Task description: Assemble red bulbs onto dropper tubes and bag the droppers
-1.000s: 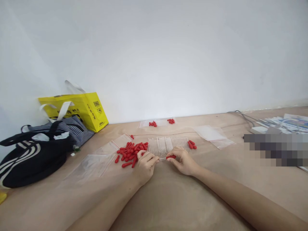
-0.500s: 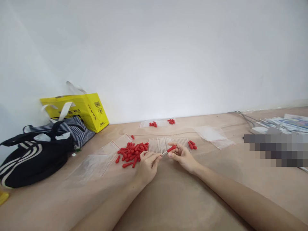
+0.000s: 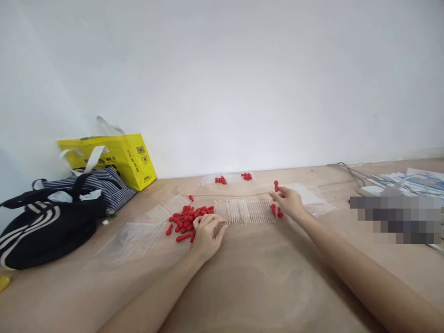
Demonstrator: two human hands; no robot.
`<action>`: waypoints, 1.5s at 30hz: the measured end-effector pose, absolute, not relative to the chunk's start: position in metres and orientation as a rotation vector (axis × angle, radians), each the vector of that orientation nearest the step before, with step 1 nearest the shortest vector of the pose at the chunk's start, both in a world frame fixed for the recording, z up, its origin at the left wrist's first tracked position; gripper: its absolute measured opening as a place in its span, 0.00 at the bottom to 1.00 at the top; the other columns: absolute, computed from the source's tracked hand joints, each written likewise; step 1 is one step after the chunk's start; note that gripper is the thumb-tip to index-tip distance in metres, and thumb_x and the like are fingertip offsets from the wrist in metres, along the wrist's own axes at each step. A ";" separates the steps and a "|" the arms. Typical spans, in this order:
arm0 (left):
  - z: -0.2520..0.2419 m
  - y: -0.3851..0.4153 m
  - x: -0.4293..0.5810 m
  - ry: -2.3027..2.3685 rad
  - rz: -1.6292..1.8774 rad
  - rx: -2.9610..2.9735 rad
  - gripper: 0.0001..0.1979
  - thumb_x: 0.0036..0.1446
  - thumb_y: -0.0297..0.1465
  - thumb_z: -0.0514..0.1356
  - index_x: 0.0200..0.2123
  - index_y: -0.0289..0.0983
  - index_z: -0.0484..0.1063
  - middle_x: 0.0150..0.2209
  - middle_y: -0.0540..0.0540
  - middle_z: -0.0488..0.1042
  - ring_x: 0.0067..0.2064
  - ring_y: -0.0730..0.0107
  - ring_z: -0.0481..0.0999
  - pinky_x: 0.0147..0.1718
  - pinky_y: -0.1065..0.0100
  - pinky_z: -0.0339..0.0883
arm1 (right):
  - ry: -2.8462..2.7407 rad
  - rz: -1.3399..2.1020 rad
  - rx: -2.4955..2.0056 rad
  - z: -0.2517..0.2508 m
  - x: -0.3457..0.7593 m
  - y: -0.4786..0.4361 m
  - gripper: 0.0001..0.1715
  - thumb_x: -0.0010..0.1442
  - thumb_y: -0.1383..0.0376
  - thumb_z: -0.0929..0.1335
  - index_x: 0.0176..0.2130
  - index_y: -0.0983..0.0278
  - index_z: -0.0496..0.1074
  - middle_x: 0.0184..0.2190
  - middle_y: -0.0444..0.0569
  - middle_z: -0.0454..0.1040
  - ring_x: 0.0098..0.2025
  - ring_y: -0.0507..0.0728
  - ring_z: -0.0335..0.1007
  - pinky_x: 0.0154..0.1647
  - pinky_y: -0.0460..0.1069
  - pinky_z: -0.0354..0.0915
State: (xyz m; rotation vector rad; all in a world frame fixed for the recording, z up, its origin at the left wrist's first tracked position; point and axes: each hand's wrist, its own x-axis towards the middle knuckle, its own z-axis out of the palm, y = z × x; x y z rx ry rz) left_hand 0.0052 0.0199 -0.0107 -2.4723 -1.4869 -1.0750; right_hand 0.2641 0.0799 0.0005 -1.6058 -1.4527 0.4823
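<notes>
In my right hand is a dropper, pinched upright with its red rubber bulb above the fingertips and its clear tube hanging below. Directly under it lies a small group of red-bulbed pieces, partly behind the tube. My left hand hovers at the right edge of a pile of red rubber bulbs, fingers curved, thumb apart, nothing visible between them. A row of thin clear tubes lies side by side between the two hands.
Clear zip bags lie at left and right. Farther back, a bag has two red clusters on it. A black bag, striped bag and yellow bag stand left. Papers and cables lie right.
My right hand has moved right and turned the dropper from lying slanted to upright. My left hand has let go of the tube and drawn slightly left.
</notes>
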 end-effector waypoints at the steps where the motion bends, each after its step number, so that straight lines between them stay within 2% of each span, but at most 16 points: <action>1: -0.011 0.020 0.005 -1.466 -1.049 -2.481 0.04 0.52 0.29 0.55 0.30 0.40 0.70 0.34 0.49 0.74 0.39 0.64 0.69 0.42 0.58 0.48 | -1.450 0.440 -1.668 0.000 0.276 0.084 0.17 0.52 0.59 0.63 0.36 0.69 0.71 0.25 0.52 0.74 0.29 0.57 0.70 0.30 0.47 0.59; 6: -0.012 0.018 0.006 -1.384 -0.965 -2.543 0.05 0.52 0.27 0.55 0.28 0.41 0.70 0.33 0.50 0.73 0.38 0.65 0.68 0.42 0.58 0.46 | -1.530 0.331 -1.871 -0.017 0.297 0.094 0.10 0.49 0.64 0.65 0.24 0.68 0.73 0.21 0.54 0.73 0.29 0.59 0.70 0.28 0.47 0.57; 10: -0.011 0.018 0.006 -1.437 -0.958 -2.535 0.05 0.51 0.27 0.56 0.28 0.40 0.70 0.32 0.51 0.73 0.38 0.65 0.68 0.42 0.58 0.46 | -1.626 0.308 -1.907 -0.027 0.291 0.099 0.13 0.51 0.63 0.65 0.20 0.65 0.71 0.20 0.52 0.73 0.28 0.57 0.69 0.27 0.46 0.56; 14: -0.010 0.018 0.005 -1.428 -0.940 -2.558 0.05 0.51 0.26 0.56 0.27 0.40 0.70 0.32 0.52 0.73 0.38 0.66 0.68 0.42 0.58 0.45 | -1.666 0.298 -1.903 -0.026 0.292 0.099 0.14 0.53 0.60 0.63 0.24 0.65 0.72 0.24 0.50 0.74 0.29 0.55 0.69 0.27 0.45 0.56; 18: -0.010 0.018 0.005 -1.425 -0.937 -2.566 0.05 0.51 0.26 0.56 0.27 0.40 0.70 0.31 0.52 0.73 0.38 0.66 0.68 0.42 0.58 0.45 | -1.661 0.301 -1.898 -0.022 0.297 0.092 0.14 0.51 0.57 0.64 0.30 0.65 0.72 0.26 0.49 0.74 0.29 0.53 0.69 0.26 0.44 0.56; 22: -0.010 0.017 0.005 -1.421 -0.932 -2.576 0.05 0.51 0.26 0.56 0.27 0.40 0.70 0.32 0.52 0.73 0.38 0.66 0.68 0.42 0.58 0.45 | -1.706 0.345 -1.885 -0.020 0.296 0.083 0.13 0.47 0.56 0.66 0.24 0.63 0.71 0.23 0.47 0.73 0.25 0.53 0.68 0.24 0.44 0.56; 25: -0.010 0.017 0.005 -1.429 -0.923 -2.578 0.05 0.51 0.27 0.56 0.27 0.40 0.70 0.31 0.52 0.73 0.38 0.66 0.68 0.43 0.58 0.46 | -1.713 0.354 -1.876 -0.020 0.292 0.080 0.12 0.47 0.59 0.66 0.20 0.63 0.70 0.22 0.47 0.73 0.26 0.53 0.68 0.25 0.44 0.56; 28: -0.010 0.017 0.005 -1.430 -0.918 -2.583 0.05 0.51 0.27 0.55 0.27 0.40 0.71 0.32 0.51 0.74 0.38 0.66 0.68 0.43 0.57 0.47 | -1.701 0.355 -1.865 -0.018 0.290 0.079 0.15 0.49 0.60 0.65 0.16 0.64 0.68 0.19 0.48 0.71 0.26 0.54 0.68 0.25 0.44 0.56; 31: -0.010 0.018 0.005 -1.434 -0.941 -2.594 0.05 0.51 0.28 0.55 0.27 0.40 0.71 0.32 0.49 0.74 0.38 0.64 0.68 0.42 0.56 0.50 | -1.668 0.357 -1.848 -0.014 0.284 0.076 0.17 0.52 0.57 0.63 0.19 0.64 0.68 0.19 0.48 0.70 0.26 0.54 0.67 0.25 0.45 0.56; 35: -0.008 0.018 0.010 -1.477 -1.151 -2.690 0.08 0.53 0.30 0.54 0.30 0.39 0.73 0.31 0.47 0.74 0.36 0.65 0.69 0.37 0.62 0.60 | -1.637 0.408 -1.653 -0.012 0.258 0.064 0.18 0.53 0.53 0.61 0.27 0.64 0.70 0.22 0.46 0.71 0.26 0.52 0.66 0.25 0.44 0.57; 37: -0.008 0.016 0.016 -1.605 -1.315 -2.744 0.10 0.54 0.32 0.53 0.35 0.38 0.73 0.32 0.46 0.75 0.33 0.67 0.71 0.33 0.66 0.65 | -1.690 0.507 -1.435 -0.014 0.236 0.055 0.18 0.53 0.54 0.62 0.27 0.65 0.70 0.22 0.46 0.70 0.25 0.52 0.64 0.25 0.45 0.58; 40: -0.008 0.014 0.025 -1.818 -1.584 -2.828 0.13 0.54 0.35 0.53 0.41 0.36 0.70 0.37 0.46 0.75 0.36 0.66 0.74 0.35 0.67 0.68 | -1.718 0.622 -1.220 -0.020 0.200 0.038 0.15 0.52 0.56 0.63 0.27 0.65 0.70 0.22 0.45 0.69 0.25 0.51 0.62 0.25 0.45 0.58; 42: -0.009 0.013 0.029 -1.831 -1.764 -2.890 0.13 0.54 0.35 0.52 0.39 0.35 0.70 0.37 0.46 0.75 0.39 0.66 0.74 0.38 0.66 0.68 | -1.759 0.631 -1.149 -0.023 0.182 0.026 0.13 0.52 0.58 0.64 0.26 0.65 0.69 0.21 0.44 0.66 0.24 0.50 0.60 0.25 0.44 0.57; 45: -0.011 0.013 0.032 -1.791 -1.903 -2.896 0.11 0.53 0.36 0.53 0.33 0.34 0.68 0.32 0.46 0.75 0.36 0.67 0.74 0.37 0.66 0.69 | -1.824 0.587 -1.086 -0.022 0.170 0.015 0.12 0.53 0.61 0.63 0.26 0.65 0.70 0.21 0.43 0.65 0.23 0.49 0.60 0.25 0.44 0.57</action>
